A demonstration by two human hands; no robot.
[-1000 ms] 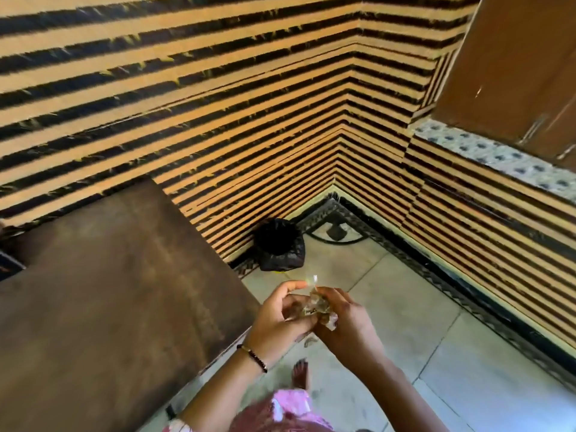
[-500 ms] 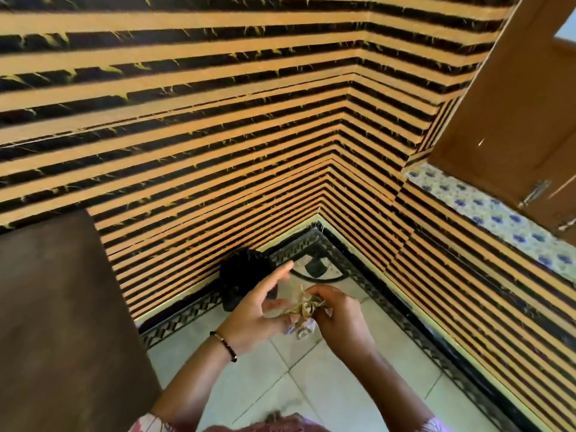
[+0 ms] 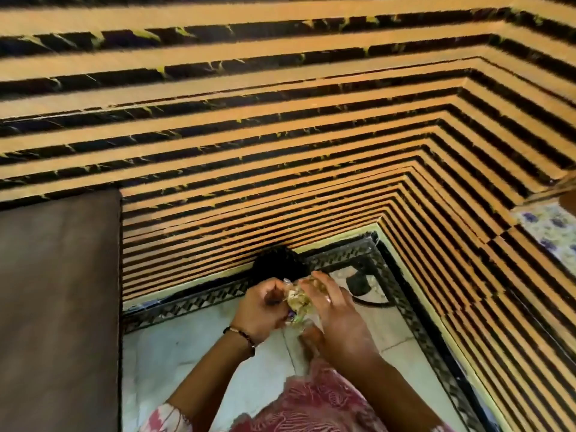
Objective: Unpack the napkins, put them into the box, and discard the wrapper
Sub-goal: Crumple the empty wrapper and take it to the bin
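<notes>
A crumpled clear plastic wrapper (image 3: 297, 302) with yellowish print is bunched between both hands above the tiled floor. My left hand (image 3: 263, 307) closes on its left side, and my right hand (image 3: 338, 310) covers its right side and top. Just beyond the hands, a black bin (image 3: 276, 265) lined with a dark bag stands on the floor against the striped wall; the hands hide its near rim. No napkins or box are in view.
A dark brown table top (image 3: 59, 307) fills the left side. Striped orange and black walls meet in a corner ahead. A black object (image 3: 358, 280) sits on the floor in that corner. A flowered ledge (image 3: 551, 229) shows at the right edge.
The view has swung closer to the corner, so the bin now lies directly behind the hands. Both hands have closed tighter round the wrapper, and the left fingers are no longer spread.
</notes>
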